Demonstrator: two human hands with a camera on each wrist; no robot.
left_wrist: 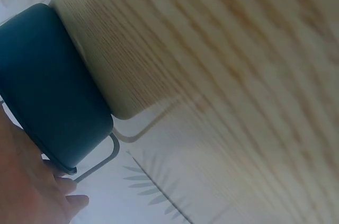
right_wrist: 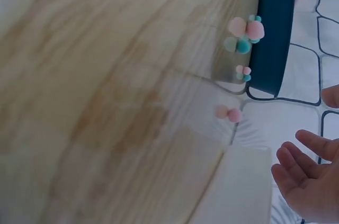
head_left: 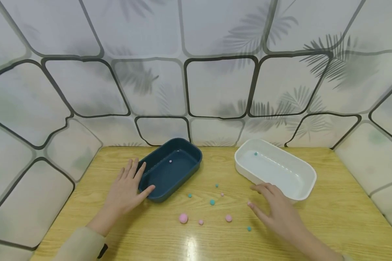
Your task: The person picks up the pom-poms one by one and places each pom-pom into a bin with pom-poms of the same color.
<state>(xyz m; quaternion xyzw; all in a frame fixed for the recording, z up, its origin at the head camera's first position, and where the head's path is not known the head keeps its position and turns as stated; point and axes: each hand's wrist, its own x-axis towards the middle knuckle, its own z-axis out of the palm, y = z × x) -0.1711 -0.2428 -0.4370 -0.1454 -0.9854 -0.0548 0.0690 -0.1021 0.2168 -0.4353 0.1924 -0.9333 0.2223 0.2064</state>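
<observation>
My left hand rests along the near left rim of a dark blue tray, fingers spread and thumb over its near end. In the left wrist view that hand lies beside the tray's wall. One tiny pink ball sits inside. My right hand hovers at the near side of a white tray, its fingers loosely bent with nothing held between them. The right wrist view has its fingers apart. Inside the white tray lies a small teal ball.
Between the trays several small balls are scattered on the wooden table. Among them are a larger pink ball, another pink ball and a teal ball. A patterned wall covering stands behind the table and at both sides.
</observation>
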